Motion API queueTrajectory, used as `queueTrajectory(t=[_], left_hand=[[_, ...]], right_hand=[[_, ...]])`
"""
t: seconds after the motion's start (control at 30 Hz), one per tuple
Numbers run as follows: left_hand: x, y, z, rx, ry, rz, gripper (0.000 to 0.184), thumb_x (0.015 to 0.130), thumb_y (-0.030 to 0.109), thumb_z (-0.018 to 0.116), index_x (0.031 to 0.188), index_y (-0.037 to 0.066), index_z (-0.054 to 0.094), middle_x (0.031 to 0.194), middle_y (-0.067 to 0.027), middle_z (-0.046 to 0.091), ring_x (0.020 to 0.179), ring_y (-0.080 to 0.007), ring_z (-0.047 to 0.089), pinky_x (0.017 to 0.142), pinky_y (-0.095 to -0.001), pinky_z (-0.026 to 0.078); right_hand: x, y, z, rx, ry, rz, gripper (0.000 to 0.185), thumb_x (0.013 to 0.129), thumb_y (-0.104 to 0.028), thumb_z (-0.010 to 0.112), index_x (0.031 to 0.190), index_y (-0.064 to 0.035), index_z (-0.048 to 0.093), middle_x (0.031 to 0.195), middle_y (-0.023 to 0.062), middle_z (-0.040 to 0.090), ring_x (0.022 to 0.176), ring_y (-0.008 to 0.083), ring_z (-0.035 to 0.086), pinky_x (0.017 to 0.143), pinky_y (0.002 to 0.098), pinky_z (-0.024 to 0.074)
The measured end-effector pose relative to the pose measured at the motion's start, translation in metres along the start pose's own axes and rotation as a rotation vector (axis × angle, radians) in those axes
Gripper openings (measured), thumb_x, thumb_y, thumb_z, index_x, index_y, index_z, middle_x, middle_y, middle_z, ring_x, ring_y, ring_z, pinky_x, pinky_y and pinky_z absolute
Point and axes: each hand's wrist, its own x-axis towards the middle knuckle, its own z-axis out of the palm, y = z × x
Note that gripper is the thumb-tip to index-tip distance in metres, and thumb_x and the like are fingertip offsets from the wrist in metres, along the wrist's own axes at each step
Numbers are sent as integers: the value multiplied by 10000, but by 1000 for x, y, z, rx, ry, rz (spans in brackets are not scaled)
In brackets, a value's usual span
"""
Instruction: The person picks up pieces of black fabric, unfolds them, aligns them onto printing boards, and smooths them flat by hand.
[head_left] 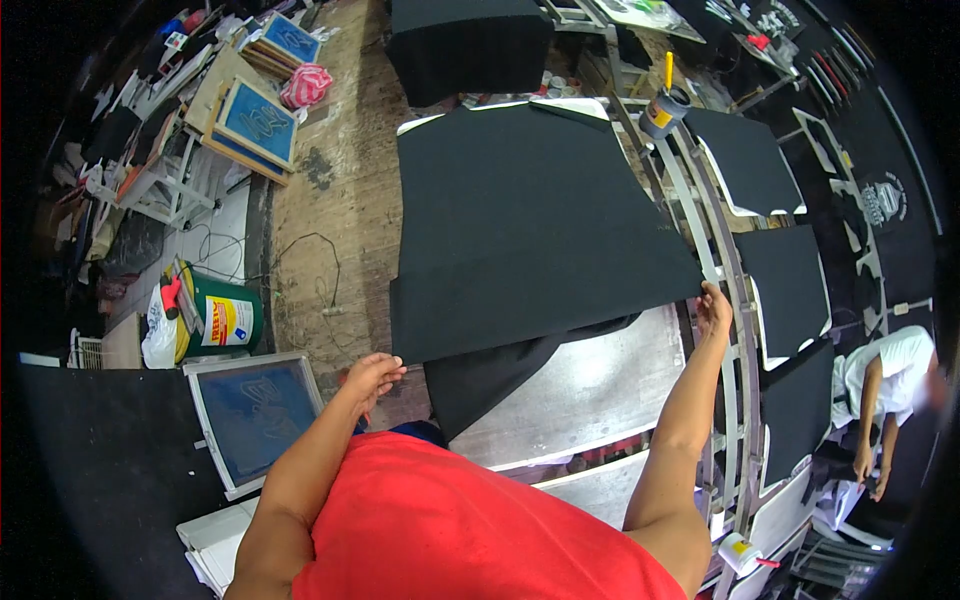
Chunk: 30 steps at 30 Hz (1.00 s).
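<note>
A large black cloth is spread over a white-edged board, with a fold running across its near part. My left hand pinches its near left corner, and my right hand grips the near right corner beside a metal rail. Between them the cloth's near edge is stretched fairly straight. Under that edge, a loose dark fold hangs over a pale metal board, part of which shows bare.
At left are a framed printing screen and a green bucket. A grey tub stands by the metal rails. Cloth-covered boards line the right, where another person bends over. A cable crosses the floor.
</note>
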Motion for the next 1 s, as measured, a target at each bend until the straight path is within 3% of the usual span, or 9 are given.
queueTrajectory(t=[0.87, 1.0], left_hand=[[4, -4, -1, 18, -11, -26, 143, 859, 265, 698, 925, 170, 614, 906, 17, 684, 791, -60, 614, 666, -224, 414], [6, -5, -4, 129, -7, -86, 197, 870, 275, 683, 994, 133, 628, 932, 0, 682, 799, -87, 613, 676, -247, 445]], right_hand=[[1, 5, -3, -27, 13, -3, 195, 754, -89, 774, 789, -64, 584, 633, 10, 529, 486, 118, 506, 448, 193, 465], [-3, 6, -8, -100, 52, -31, 218, 784, -145, 761, 882, -14, 618, 708, 37, 587, 551, 125, 562, 473, 210, 465]])
